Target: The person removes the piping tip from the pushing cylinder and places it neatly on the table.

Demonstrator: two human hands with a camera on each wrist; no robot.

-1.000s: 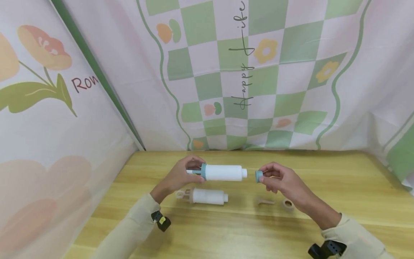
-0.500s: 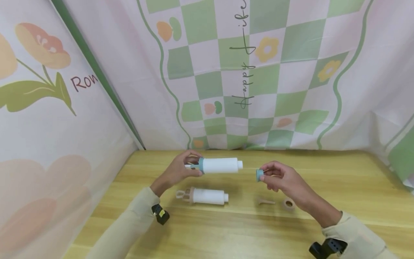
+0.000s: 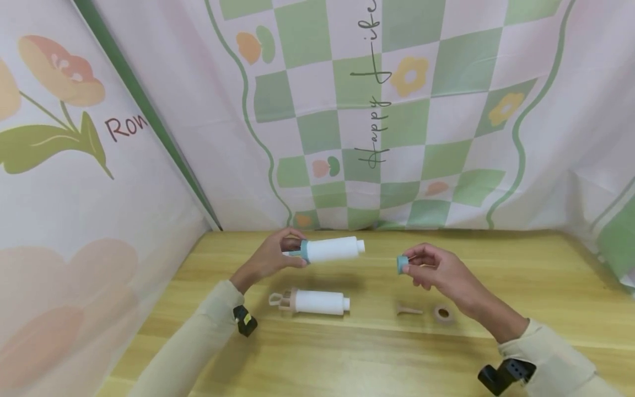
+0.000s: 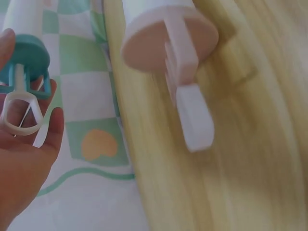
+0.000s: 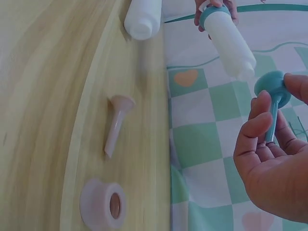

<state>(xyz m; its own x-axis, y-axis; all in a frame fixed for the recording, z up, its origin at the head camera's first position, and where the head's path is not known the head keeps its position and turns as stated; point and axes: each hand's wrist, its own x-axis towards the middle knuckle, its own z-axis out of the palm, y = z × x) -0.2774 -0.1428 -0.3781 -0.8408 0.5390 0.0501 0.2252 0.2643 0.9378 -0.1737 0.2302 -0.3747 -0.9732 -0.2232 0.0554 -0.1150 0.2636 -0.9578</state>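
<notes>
My left hand holds a white piping syringe by its teal collar, above the table at the back. A white pull ring on its plunger rod lies in front of the palm in the left wrist view. The bare white tip points right and slightly up. My right hand pinches a teal nozzle between thumb and fingers, its flared head toward the syringe and its thin stem running toward the palm. A gap separates nozzle and syringe tip.
On the wooden table lies a second white syringe with a pinkish-beige collar and pull ring. To its right are a matching nozzle and a ring-shaped cap. A patterned curtain hangs behind the table.
The left hand has moved up and left in the head view, and the syringe has tilted tip upward. The right hand has shifted slightly right with the teal nozzle, widening the gap.
</notes>
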